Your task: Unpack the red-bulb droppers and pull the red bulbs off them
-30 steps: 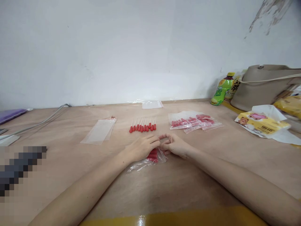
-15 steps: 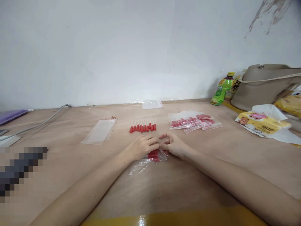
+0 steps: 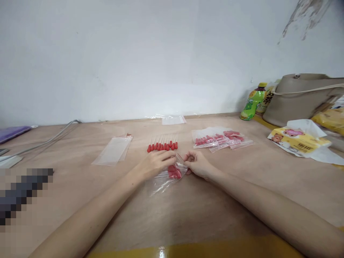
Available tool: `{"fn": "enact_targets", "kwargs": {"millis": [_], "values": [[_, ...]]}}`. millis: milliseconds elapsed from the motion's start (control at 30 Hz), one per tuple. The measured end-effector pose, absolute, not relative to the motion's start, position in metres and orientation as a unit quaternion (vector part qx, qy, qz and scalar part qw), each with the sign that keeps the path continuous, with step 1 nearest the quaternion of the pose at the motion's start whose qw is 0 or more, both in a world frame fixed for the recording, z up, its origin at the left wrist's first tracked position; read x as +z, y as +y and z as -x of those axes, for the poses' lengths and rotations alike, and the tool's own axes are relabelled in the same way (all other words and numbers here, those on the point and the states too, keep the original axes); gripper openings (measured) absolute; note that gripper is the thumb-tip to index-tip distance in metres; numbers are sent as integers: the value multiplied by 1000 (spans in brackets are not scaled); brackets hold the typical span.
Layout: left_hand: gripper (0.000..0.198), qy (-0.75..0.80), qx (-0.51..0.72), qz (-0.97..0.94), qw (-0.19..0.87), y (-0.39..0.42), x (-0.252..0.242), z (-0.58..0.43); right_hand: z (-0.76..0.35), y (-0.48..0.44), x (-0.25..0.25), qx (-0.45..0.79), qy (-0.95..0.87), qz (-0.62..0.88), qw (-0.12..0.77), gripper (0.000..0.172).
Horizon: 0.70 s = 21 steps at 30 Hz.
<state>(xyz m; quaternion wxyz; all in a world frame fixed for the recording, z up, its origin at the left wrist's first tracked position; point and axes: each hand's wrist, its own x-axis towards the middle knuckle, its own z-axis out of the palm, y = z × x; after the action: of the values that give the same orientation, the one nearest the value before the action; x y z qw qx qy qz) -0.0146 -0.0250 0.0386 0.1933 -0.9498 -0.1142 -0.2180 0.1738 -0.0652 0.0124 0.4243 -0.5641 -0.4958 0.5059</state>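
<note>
Between my hands lies a clear zip bag (image 3: 163, 184) holding several droppers with red rubber bulbs (image 3: 174, 172). My right hand (image 3: 198, 164) is closed in a pinch on the bag's right end, by its opening. My left hand (image 3: 157, 163) rests over the far side of the bag with its fingers bent together at the upper corner of the opening, and the bag edge shows at its fingertips. Just beyond my left hand is a row of loose red-bulbed droppers (image 3: 162, 146), their thin clear tubes pointing toward the wall.
Filled zip bags (image 3: 219, 139) lie in an overlapping pile on the right. Flat zip bags (image 3: 113, 150) are at left, with another bag (image 3: 173, 120) by the wall. Farther right stand a green bottle (image 3: 252, 102), a tissue pack (image 3: 301, 141) and a handbag (image 3: 298, 100). A cable (image 3: 56, 135) crosses the left side.
My left hand has shifted slightly left and away from me, exposing more of the red bulbs. The bag's opening edge now shows between my hands. My right hand's fingers have closed more tightly.
</note>
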Motion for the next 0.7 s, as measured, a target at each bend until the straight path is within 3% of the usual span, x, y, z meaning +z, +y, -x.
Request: {"fn": "enact_targets", "kwargs": {"millis": [133, 233, 367, 433, 700], "values": [[30, -136, -194, 959, 153, -30, 46, 17, -178, -63, 8, 495, -530, 557, 404, 12], [27, -185, -184, 965, 30, -41, 41, 16, -183, -61, 2, 443, -626, 509, 391, 18], [62, -286, -209, 927, -122, -53, 27, 22, -190, -58, -4, 407, -688, 477, 365, 17], [66, -318, -214, 908, -169, -54, 19, 27, -192, -57, -4, 423, -691, 468, 354, 16], [65, -329, -265, 863, -278, -45, 8, 31, -191, -61, 4, 519, -632, 448, 362, 42]]}}
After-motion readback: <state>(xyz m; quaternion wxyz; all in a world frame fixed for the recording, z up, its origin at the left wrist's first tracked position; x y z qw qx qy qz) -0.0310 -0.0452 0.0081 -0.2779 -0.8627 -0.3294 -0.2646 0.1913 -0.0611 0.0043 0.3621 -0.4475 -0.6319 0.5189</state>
